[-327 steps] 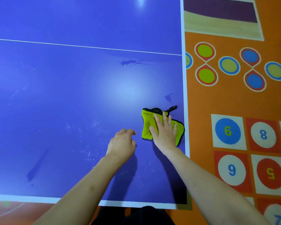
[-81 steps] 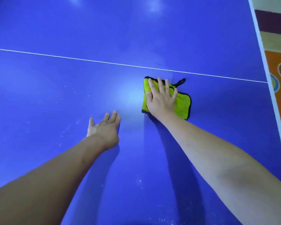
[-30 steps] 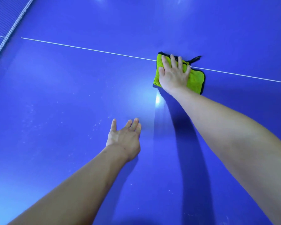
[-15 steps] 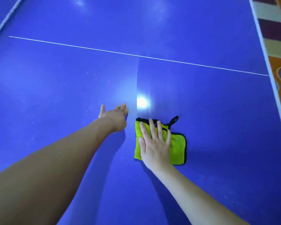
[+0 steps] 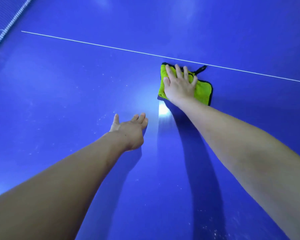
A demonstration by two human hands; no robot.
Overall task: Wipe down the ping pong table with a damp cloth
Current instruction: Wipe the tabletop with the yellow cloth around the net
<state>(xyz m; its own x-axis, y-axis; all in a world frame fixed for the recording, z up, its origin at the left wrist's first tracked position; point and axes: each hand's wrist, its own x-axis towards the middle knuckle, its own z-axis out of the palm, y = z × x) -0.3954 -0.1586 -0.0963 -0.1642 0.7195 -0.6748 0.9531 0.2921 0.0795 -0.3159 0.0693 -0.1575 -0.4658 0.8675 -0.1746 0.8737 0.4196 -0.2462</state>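
The blue ping pong table fills the head view. A folded yellow-green cloth with black edging and a black loop lies on it just below the white centre line. My right hand presses flat on the cloth, fingers spread, covering its left half. My left hand rests on the bare table surface lower and to the left, fingers extended, holding nothing. A wet, shiny streak runs down the table below the cloth.
The net with its white top band crosses the upper left corner. Small white specks dot the table surface left of my left hand and at the lower right.
My right hand has pushed the cloth away from me, from beside my left hand up to the white centre line. The left hand stays planted on the table.
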